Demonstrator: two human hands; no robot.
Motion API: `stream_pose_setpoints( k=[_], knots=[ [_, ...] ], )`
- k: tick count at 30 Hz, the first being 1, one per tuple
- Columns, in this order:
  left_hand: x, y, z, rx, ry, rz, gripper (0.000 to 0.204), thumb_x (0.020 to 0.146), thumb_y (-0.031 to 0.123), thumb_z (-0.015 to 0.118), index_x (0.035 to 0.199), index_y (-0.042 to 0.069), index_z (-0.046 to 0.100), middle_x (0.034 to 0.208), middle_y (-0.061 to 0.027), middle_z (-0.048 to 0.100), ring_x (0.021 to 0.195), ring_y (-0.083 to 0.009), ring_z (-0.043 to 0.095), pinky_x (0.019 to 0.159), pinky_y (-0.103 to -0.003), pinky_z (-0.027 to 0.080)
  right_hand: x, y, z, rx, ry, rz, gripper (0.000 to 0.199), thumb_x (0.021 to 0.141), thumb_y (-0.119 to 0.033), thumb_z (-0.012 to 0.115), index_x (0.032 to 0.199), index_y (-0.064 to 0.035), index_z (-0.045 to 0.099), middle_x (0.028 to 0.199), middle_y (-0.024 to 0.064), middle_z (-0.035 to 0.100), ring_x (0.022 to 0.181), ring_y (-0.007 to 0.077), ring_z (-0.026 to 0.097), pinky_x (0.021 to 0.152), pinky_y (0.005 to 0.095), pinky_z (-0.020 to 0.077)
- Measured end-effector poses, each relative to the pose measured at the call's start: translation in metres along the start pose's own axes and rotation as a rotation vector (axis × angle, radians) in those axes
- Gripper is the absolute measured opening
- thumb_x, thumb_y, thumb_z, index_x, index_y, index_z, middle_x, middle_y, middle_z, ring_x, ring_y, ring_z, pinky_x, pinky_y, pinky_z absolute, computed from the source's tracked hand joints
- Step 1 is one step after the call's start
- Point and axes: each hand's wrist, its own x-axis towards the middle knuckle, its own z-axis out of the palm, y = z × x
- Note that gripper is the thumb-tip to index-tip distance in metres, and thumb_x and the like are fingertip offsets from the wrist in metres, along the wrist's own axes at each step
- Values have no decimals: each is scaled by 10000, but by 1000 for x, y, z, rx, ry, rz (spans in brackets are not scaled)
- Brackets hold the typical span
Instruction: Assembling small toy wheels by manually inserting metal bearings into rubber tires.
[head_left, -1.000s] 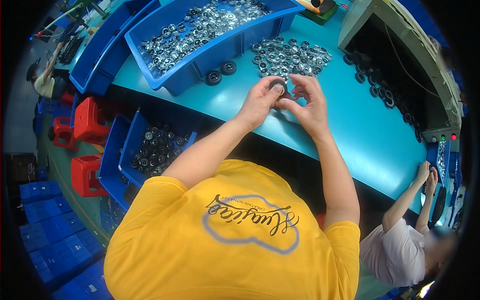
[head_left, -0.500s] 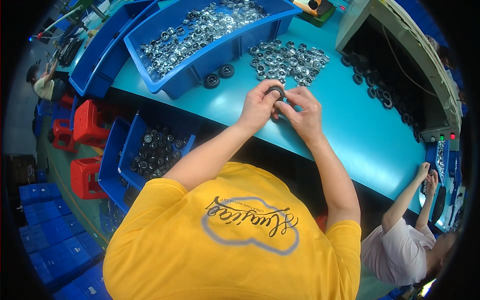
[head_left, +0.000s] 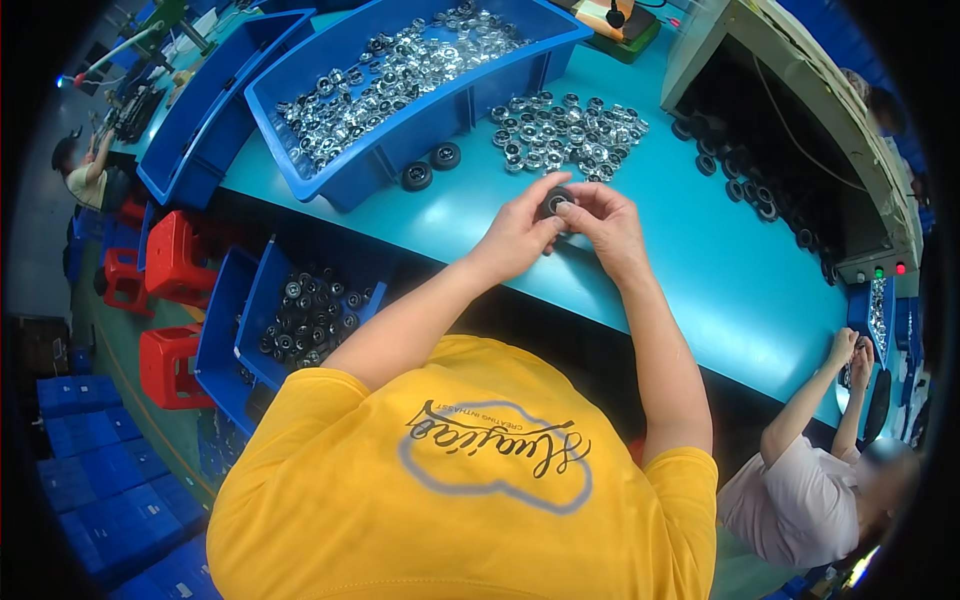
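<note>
Between my two hands, over the near edge of the teal table (head_left: 700,300), is a small black wheel (head_left: 555,201) with a pale hub. My left hand (head_left: 518,232) grips it from the left side. My right hand (head_left: 606,222) holds it from the right, its thumb pressed on the wheel's face. Just beyond my hands lies a spread of shiny clear-and-silver hubs (head_left: 570,135). Two black wheels (head_left: 431,167) rest on the table left of my hands, beside the big blue bin.
A big blue bin (head_left: 350,190) full of hubs stands at the back left. Below the table edge, a blue bin (head_left: 262,350) holds black wheels. Black tires (head_left: 745,175) line the machine opening (head_left: 790,110) at right. Red stools (head_left: 172,365) stand left; a co-worker (head_left: 800,495) sits right.
The wheel has turned in my hands, so its hub face now shows where mostly the black rim showed before. My hands have shifted slightly nearer; the view has moved a little.
</note>
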Motion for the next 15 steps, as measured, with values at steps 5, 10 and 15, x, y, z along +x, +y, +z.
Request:
stream_pose_setpoints(
  k=[5, 10, 15],
  knots=[
    [2, -12, 8, 435, 121, 316, 551, 943, 26, 622, 1463, 86, 448, 1155, -131, 665, 964, -204, 675, 818, -323, 556, -4, -5, -2, -41, 39, 11, 217, 861, -43, 769, 1056, 6, 688, 927, 67, 720, 830, 128, 678, 741, 274, 571],
    [-2, 4, 16, 492, 97, 329, 541, 908, 5, 663, 1412, 81, 483, 1209, -173, 666, 1080, -279, 685, 897, -364, 548, -4, -9, -16, 74, -88, 131, 232, 867, -67, 753, 1067, 24, 677, 966, 75, 711, 865, 141, 681, 789, 280, 565],
    [-2, -1, 17, 445, 126, 226, 530, 909, 32, 691, 1399, 80, 498, 1141, -154, 698, 1007, -240, 709, 861, -341, 561, -1, -7, -17, 146, -58, 170, 230, 879, -47, 729, 1088, 30, 677, 991, 97, 722, 889, 162, 691, 800, 292, 569]
  ],
)
